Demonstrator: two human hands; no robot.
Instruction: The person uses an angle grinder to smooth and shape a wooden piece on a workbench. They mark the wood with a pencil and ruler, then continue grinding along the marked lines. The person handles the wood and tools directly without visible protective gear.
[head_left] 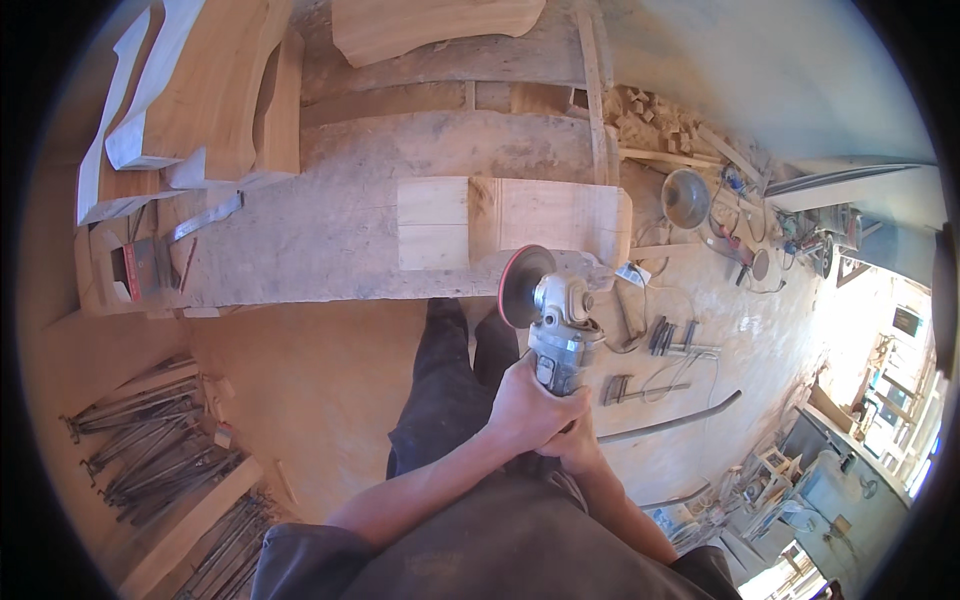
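I've got both hands on the angle grinder (553, 325): left hand (528, 408) clenched round its body, right hand (578, 447) gripping underneath. Disc hangs just off the workbench (330, 235) edge, near the wood plank (515, 222).

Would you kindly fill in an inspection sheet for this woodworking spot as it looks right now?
Surface: rough, dusty wooden workbench, worn and stained.
Job's things: angle grinder with a red-rimmed disc, held in front of the bench edge; pale wooden board lying flat on the bench just beyond the disc.
Clutter: metal ruler on the bench's left; stacked planks at the far left; metal clamps on the floor; metal rods piled at lower left.
Grippers: left hand wrapped round the grinder's body; right hand under its rear end, partly hidden.
Cables: thin cords among tools on the floor to the right.
Surroundings: sawdust-covered floor; wood offcuts.
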